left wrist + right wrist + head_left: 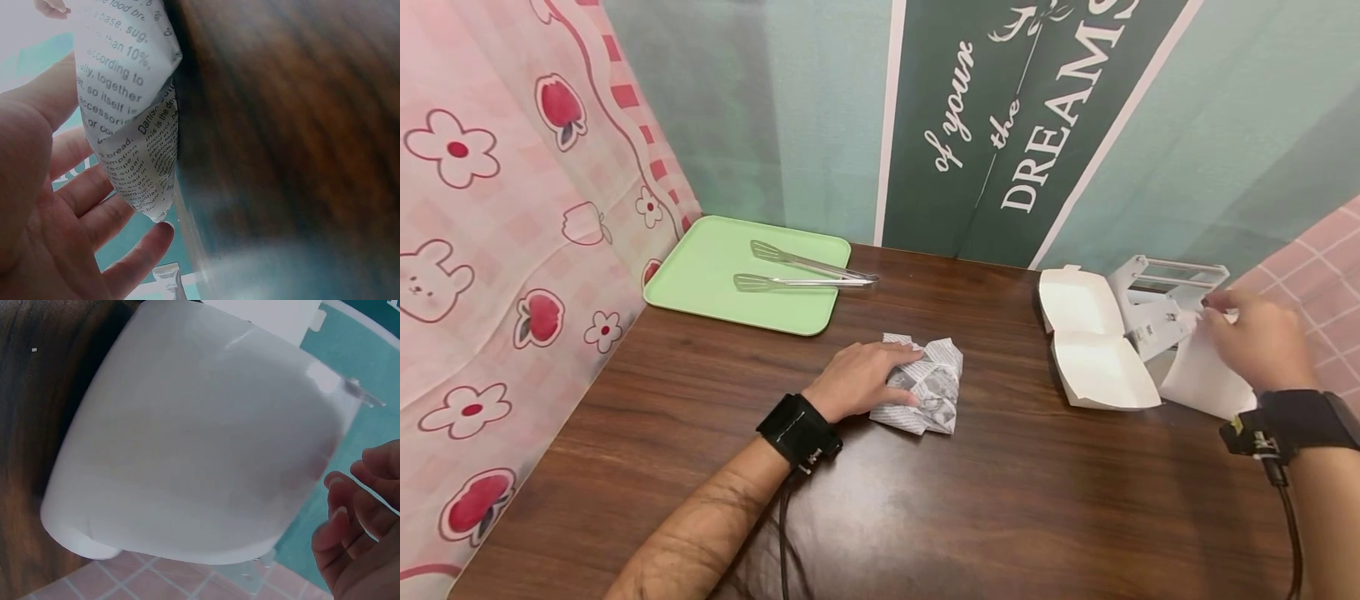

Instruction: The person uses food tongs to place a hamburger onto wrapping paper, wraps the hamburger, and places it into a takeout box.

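Observation:
A flat parcel wrapped in newsprint-patterned paper lies on the brown table. My left hand rests on top of it, fingers spread and fairly straight; the left wrist view shows them along the paper's upper side. Whatever is inside the wrapping is hidden. At the far right, my right hand is at a white dispenser with a curved strip of white backing paper. Its fingers are loosely bent near a small clear piece sticking out at the strip's edge. Nothing visible lies between them.
A white clamshell box stands opened beside the dispenser. At the back left, metal tongs lie partly on a green tray. Curtains hang behind and to the left, and a pink tiled surface is at the right.

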Available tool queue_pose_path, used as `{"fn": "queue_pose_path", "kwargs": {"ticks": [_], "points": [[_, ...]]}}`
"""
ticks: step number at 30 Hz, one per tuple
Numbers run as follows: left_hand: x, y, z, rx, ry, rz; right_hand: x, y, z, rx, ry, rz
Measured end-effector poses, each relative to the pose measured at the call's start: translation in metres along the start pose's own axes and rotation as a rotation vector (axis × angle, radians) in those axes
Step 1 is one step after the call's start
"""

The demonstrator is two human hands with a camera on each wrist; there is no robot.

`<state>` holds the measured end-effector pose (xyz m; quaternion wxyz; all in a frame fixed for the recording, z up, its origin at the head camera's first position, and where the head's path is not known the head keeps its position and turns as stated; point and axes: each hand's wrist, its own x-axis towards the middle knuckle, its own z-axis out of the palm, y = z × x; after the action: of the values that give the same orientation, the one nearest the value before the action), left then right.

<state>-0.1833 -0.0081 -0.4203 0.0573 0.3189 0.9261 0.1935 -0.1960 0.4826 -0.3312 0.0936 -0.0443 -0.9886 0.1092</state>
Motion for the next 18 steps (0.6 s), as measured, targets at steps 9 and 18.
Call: {"fn": "queue_pose_path", "kwargs": {"ticks": [9,18], "points": [[0.001,0.001,0.001,-0.006,0.007,0.005,0.001,0.015,0.007,0.055,-0.165,-0.012],[0.001,-0.001,0.002,-0.008,0.029,0.019,-0.007,0.011,0.017,0.086,-0.089,-0.049]]}}
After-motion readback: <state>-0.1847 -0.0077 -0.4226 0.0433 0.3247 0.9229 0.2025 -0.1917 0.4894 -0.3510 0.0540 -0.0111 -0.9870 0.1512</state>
